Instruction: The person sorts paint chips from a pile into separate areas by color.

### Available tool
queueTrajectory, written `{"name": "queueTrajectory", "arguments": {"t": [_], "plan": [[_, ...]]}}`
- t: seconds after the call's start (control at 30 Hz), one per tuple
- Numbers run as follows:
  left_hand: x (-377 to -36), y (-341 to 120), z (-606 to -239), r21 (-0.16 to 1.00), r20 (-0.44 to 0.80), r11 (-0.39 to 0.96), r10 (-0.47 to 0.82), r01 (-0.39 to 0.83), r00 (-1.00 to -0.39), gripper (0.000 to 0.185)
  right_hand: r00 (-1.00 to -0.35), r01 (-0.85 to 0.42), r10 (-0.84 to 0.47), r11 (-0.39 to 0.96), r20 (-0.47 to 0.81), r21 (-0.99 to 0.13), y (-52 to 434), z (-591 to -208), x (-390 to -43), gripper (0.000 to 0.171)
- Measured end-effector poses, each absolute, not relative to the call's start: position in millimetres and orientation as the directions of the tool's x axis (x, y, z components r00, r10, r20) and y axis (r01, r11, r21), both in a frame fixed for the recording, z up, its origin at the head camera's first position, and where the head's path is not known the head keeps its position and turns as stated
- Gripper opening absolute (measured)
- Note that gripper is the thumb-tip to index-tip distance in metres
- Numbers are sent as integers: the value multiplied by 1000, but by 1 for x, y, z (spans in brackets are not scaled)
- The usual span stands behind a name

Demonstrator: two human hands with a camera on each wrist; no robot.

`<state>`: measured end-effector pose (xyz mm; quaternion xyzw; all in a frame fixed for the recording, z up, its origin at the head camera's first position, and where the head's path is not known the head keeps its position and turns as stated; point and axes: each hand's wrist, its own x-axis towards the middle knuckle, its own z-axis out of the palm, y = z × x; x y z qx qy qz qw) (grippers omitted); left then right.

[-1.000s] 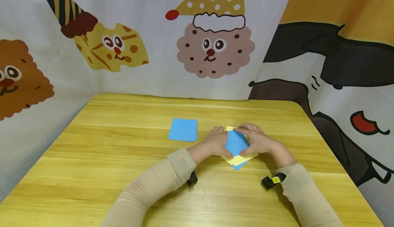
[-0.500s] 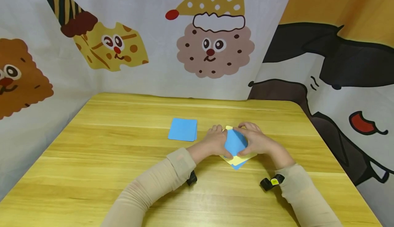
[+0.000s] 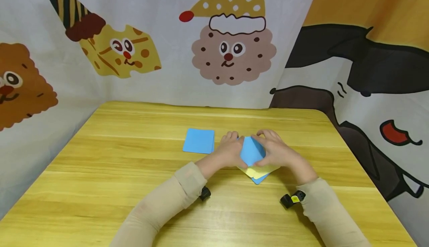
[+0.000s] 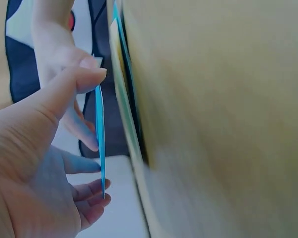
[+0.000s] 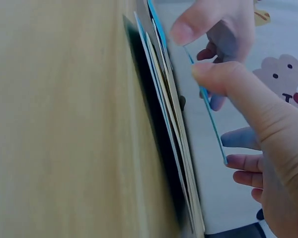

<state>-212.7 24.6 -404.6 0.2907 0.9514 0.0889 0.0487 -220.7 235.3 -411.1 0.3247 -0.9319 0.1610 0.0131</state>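
A square blue card [image 3: 252,152] is held between my two hands, over a pile with a yellow card [image 3: 258,171] on top and a blue corner [image 3: 259,180] poking out below. My left hand [image 3: 230,153] grips its left side, thumb at the near edge and fingers at the far edge. On the opposite side my right hand [image 3: 279,152] holds it the same way. Seen edge-on in the left wrist view, the blue card [image 4: 101,136] is apart from the pile [image 4: 123,94]. The right wrist view also has a gap between the blue card [image 5: 212,118] and the pile [image 5: 170,106].
To the left of the hands, blue cards [image 3: 199,141] lie stacked slightly askew on the wooden table [image 3: 134,187]. A printed curtain [image 3: 174,79] hangs along the table's far edge and sides. Black wrist cameras [image 3: 288,200] sit under the sleeves.
Both hands have moved slightly left and away from the body with the blue card, baring more of the yellow card's near part. The blue stack on the left stays put.
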Motion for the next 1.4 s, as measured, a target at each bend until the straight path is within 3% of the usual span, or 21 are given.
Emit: {"name": "queueTrajectory", "arguments": {"t": [0.5, 0.9, 1.4], "plan": [[-219, -37, -396, 295, 92, 762, 578, 576, -811, 107, -772, -635, -605, 738, 194, -228, 176, -399, -228, 103], [-239, -88, -396, 348, 60, 753, 576, 558, -815, 104, -793, -609, -578, 764, 195, -214, 129, -401, -240, 102], [-255, -135, -398, 469, 1, 726, 569, 503, -823, 95, -842, -535, -527, 783, 117, -319, 89, -416, -256, 107]]}}
